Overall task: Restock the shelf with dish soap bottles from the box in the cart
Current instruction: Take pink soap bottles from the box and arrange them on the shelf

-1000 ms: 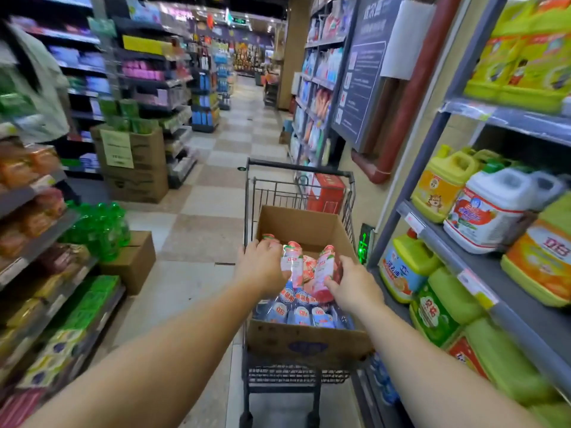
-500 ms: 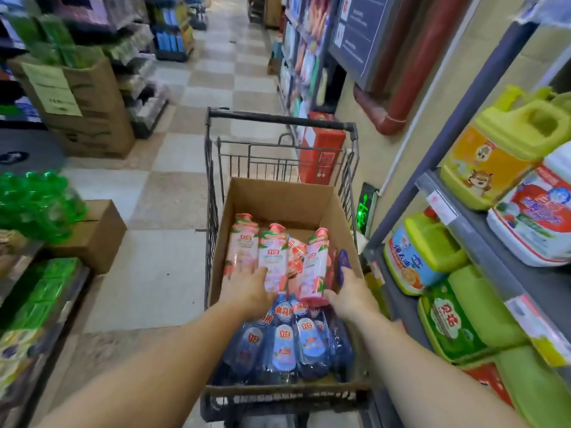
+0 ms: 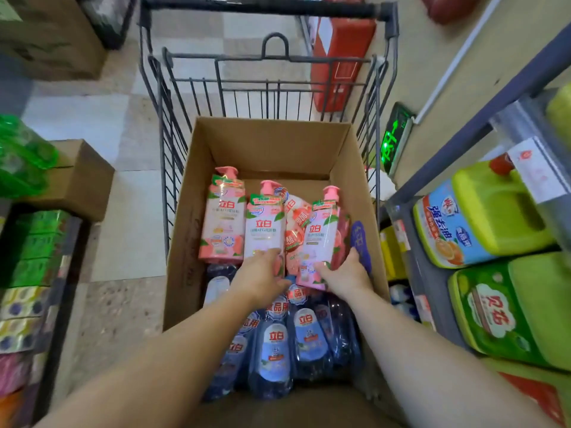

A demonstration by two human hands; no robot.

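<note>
An open cardboard box (image 3: 265, 143) sits in a black wire cart (image 3: 265, 9). Pink pump dish soap bottles stand in its middle and several dark blue bottles (image 3: 276, 350) lie at its near end. My left hand (image 3: 262, 273) grips the base of the middle pink bottle (image 3: 265, 223). My right hand (image 3: 346, 273) holds the base of the right pink bottle (image 3: 323, 230). A third pink bottle (image 3: 222, 217) stands free at the left. A pink refill pack (image 3: 295, 223) is wedged between the two held bottles.
The shelf unit (image 3: 432, 273) on the right carries big green and yellow detergent jugs (image 3: 494, 217). A red box (image 3: 340, 57) stands beyond the cart. To the left are a brown carton (image 3: 77, 177), green bottles (image 3: 21, 159) and another low shelf (image 3: 34, 257).
The view has tilted down and closer over the box. Both hands have stayed on the bases of the pink bottles, which stand a little more upright.
</note>
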